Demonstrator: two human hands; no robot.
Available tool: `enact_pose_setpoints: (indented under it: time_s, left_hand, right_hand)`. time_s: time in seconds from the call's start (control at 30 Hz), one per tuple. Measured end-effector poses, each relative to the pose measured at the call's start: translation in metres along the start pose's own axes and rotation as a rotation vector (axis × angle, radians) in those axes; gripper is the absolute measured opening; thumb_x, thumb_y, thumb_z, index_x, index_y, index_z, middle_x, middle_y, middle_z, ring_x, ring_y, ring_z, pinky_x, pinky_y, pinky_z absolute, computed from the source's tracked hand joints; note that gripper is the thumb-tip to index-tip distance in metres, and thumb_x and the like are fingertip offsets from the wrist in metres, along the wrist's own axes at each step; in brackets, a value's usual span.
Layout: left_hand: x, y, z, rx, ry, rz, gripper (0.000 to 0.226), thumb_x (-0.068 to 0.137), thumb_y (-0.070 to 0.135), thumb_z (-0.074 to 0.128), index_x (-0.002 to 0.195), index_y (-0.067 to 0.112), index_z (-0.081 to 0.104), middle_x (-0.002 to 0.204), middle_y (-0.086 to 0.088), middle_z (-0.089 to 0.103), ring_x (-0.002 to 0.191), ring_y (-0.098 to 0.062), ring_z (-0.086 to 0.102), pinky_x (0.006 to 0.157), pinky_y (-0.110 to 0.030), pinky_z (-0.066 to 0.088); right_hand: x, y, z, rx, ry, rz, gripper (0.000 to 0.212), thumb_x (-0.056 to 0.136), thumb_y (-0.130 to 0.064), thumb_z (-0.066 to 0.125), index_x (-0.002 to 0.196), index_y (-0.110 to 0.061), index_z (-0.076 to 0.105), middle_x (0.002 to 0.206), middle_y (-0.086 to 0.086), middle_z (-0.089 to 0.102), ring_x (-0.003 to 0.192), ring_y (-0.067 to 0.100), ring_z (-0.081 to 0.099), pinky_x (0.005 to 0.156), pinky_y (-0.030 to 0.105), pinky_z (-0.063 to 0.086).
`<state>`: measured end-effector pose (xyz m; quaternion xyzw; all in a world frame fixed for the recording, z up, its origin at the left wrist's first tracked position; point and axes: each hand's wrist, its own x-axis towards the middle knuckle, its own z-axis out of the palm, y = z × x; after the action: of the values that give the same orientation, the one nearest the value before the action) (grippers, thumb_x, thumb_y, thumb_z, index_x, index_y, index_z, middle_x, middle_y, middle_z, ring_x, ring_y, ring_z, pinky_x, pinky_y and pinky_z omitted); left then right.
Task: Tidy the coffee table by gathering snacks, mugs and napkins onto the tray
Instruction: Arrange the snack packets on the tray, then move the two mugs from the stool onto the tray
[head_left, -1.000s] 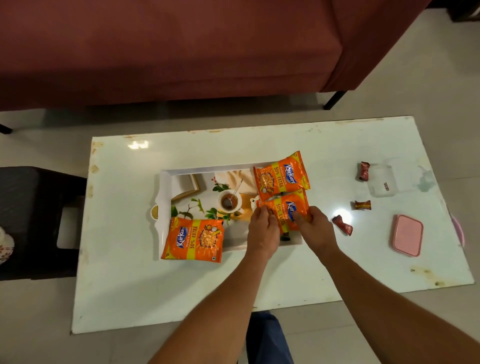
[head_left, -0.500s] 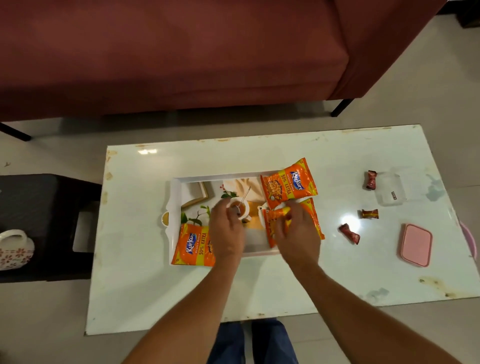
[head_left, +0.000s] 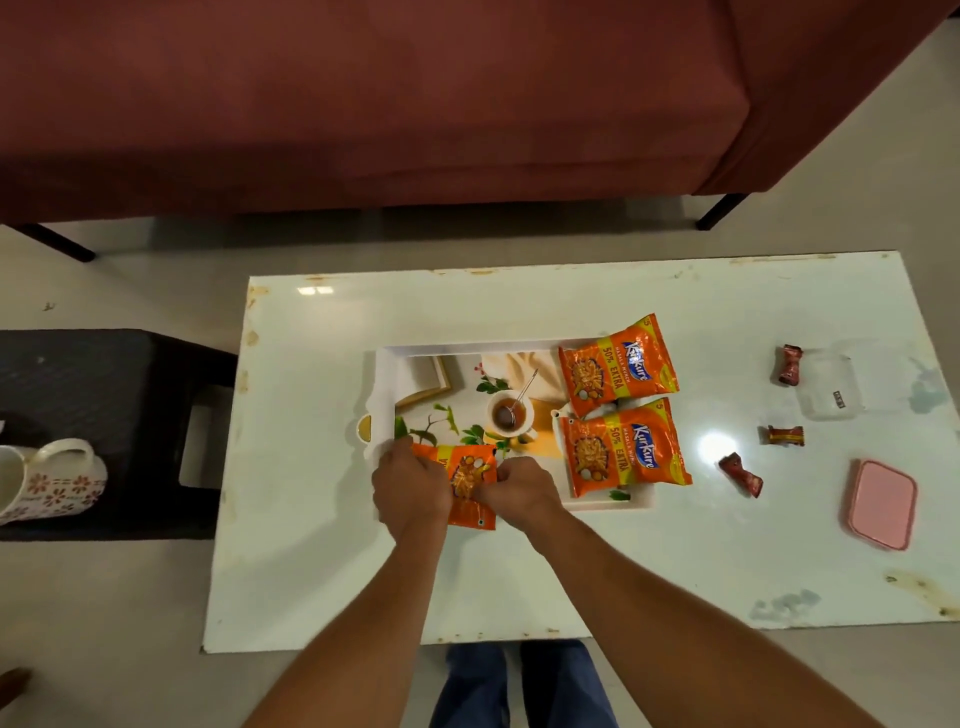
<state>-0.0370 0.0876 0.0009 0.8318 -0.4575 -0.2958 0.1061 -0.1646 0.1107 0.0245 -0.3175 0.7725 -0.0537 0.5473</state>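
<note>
A white printed tray (head_left: 382, 387) lies in the middle of the white coffee table (head_left: 519, 582). Two orange snack packets sit on its right side, one at the back (head_left: 618, 364) and one in front (head_left: 626, 449). A third orange packet (head_left: 470, 480) lies over the tray's front left edge. My left hand (head_left: 410, 483) grips its left end and my right hand (head_left: 519, 491) pinches its right end. Three wrapped candies lie on the table right of the tray: one at the back (head_left: 788, 365), one in the middle (head_left: 785, 435), one nearest (head_left: 742, 474).
A clear glass container (head_left: 831, 392) and a pink lid (head_left: 881, 503) sit at the table's right end. A floral mug (head_left: 49, 480) stands on a dark stool (head_left: 104, 389) to the left. A maroon sofa (head_left: 363, 104) runs along the far side.
Both hands have left the front right packet, which now lies flat on the tray, and moved left onto the packet at the tray's front left edge.
</note>
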Motion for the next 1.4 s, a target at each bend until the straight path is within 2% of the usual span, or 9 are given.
enact_pose_setpoints:
  time_s: [0.17, 0.3, 0.4, 0.53, 0.73, 0.83, 0.97, 1.17, 1.4]
  left_hand:
    - [-0.003, 0.020, 0.011, -0.142, -0.003, 0.062, 0.031, 0.097, 0.020, 0.044, 0.118, 0.014, 0.065, 0.114, -0.011, 0.067, 0.108, -0.034, 0.062, 0.091, -0.044, 0.051]
    - [-0.024, 0.057, 0.025, -0.280, -0.151, 0.153, 0.041, 0.102, 0.025, 0.039, 0.139, 0.021, 0.055, 0.134, -0.004, 0.061, 0.120, -0.026, 0.058, 0.101, -0.040, 0.045]
    - [-0.039, 0.084, 0.040, -0.337, -0.262, 0.253, 0.043, 0.099, 0.030, 0.036, 0.139, 0.024, 0.053, 0.133, -0.001, 0.060, 0.119, -0.023, 0.058, 0.099, -0.041, 0.048]
    - [-0.059, 0.106, 0.059, -0.347, -0.358, 0.264, 0.042, 0.098, 0.033, 0.037, 0.136, 0.027, 0.052, 0.128, -0.001, 0.061, 0.112, -0.024, 0.061, 0.095, -0.045, 0.051]
    - [-0.070, 0.107, 0.087, -0.234, -0.417, 0.263, 0.060, 0.086, 0.047, 0.023, 0.139, 0.028, 0.044, 0.137, -0.002, 0.058, 0.122, -0.028, 0.057, 0.100, -0.052, 0.049]
    - [-0.075, 0.102, 0.094, -0.118, -0.436, 0.266, 0.071, 0.088, 0.055, 0.019, 0.152, 0.026, 0.030, 0.154, -0.003, 0.043, 0.136, -0.030, 0.047, 0.105, -0.053, 0.046]
    - [-0.085, 0.107, 0.088, 0.063, -0.423, 0.379, 0.061, 0.103, 0.030, 0.035, 0.159, 0.014, 0.016, 0.166, -0.007, 0.019, 0.151, -0.028, 0.022, 0.116, -0.049, 0.035]
    - [-0.085, 0.112, 0.086, 0.148, -0.458, 0.371, 0.070, 0.102, 0.035, 0.039, 0.159, 0.012, 0.006, 0.166, -0.010, 0.013, 0.153, -0.030, 0.015, 0.117, -0.048, 0.029]
    - [-0.062, 0.148, -0.029, 0.085, -0.341, 0.308, 0.063, 0.102, 0.023, 0.038, 0.159, 0.011, 0.014, 0.167, -0.010, 0.011, 0.151, -0.030, 0.021, 0.119, -0.041, 0.029]
  right_hand:
    - [-0.003, -0.011, -0.029, 0.314, -0.015, -0.134, 0.011, 0.084, -0.019, 0.069, 0.092, -0.027, 0.070, 0.098, 0.000, 0.074, 0.097, 0.023, 0.070, 0.091, 0.044, 0.058]
    - [-0.007, -0.015, -0.079, 0.345, 0.069, -0.230, 0.019, 0.093, -0.016, 0.067, 0.111, -0.015, 0.068, 0.105, 0.003, 0.073, 0.100, 0.024, 0.070, 0.087, 0.040, 0.059]
    - [-0.008, -0.005, -0.118, 0.371, 0.107, -0.252, 0.019, 0.097, -0.009, 0.062, 0.113, -0.018, 0.067, 0.101, -0.004, 0.073, 0.095, 0.015, 0.070, 0.075, 0.025, 0.056]
    - [0.000, 0.019, -0.148, 0.335, 0.137, -0.219, 0.032, 0.099, -0.017, 0.061, 0.130, -0.020, 0.064, 0.122, 0.000, 0.071, 0.111, 0.021, 0.067, 0.098, 0.044, 0.055]
    - [0.013, 0.049, -0.158, 0.251, 0.241, -0.182, 0.021, 0.097, -0.026, 0.063, 0.118, -0.022, 0.068, 0.114, 0.000, 0.072, 0.105, 0.025, 0.069, 0.095, 0.048, 0.056]
    - [0.018, 0.059, -0.156, 0.041, 0.355, -0.188, 0.019, 0.095, -0.033, 0.065, 0.105, -0.016, 0.067, 0.104, 0.006, 0.074, 0.095, 0.030, 0.069, 0.082, 0.038, 0.054]
    - [0.018, 0.058, -0.151, -0.045, 0.488, -0.175, 0.032, 0.094, -0.037, 0.066, 0.119, -0.018, 0.066, 0.112, 0.008, 0.074, 0.099, 0.032, 0.069, 0.078, 0.035, 0.052]
    - [0.013, 0.053, -0.148, -0.092, 0.601, -0.155, 0.040, 0.088, -0.044, 0.067, 0.122, -0.024, 0.062, 0.112, 0.003, 0.071, 0.099, 0.029, 0.068, 0.080, 0.042, 0.057]
    - [-0.044, 0.001, -0.170, -0.208, 0.753, -0.323, 0.030, 0.091, -0.037, 0.065, 0.111, -0.014, 0.067, 0.107, 0.011, 0.060, 0.097, 0.037, 0.062, 0.070, 0.040, 0.049]
